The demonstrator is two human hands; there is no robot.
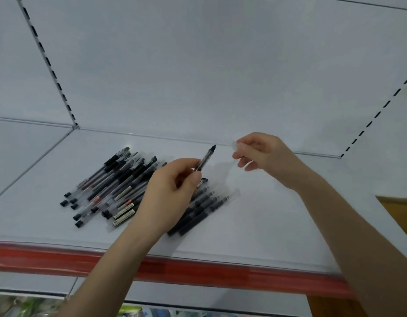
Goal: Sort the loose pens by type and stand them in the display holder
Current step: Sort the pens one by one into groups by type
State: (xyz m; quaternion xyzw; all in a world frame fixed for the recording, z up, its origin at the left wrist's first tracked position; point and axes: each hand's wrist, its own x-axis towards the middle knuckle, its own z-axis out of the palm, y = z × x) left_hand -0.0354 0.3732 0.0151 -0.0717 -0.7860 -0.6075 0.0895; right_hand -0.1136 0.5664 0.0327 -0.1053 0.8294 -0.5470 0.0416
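loose pens (111, 186) heaped on the left of the white shelf (278, 225), mixed types, some labelled; a neater row of dark pens (204, 209) lies just right of the heap, partly under the wrist. left grip (172, 193) curled round the lower barrel of one pen (206, 157), held above the heap, bare tip pointing up and right. just beside that tip, what looks like a clear cap (235, 144), blurred, pinched between thumb and fingers of the right grip (262, 154). display holder not in view. step in hand, by my reading: checking or recapping one pen mid-sort. next move calls for lining cap with tip, pressing it home, then laying the pen with its kind
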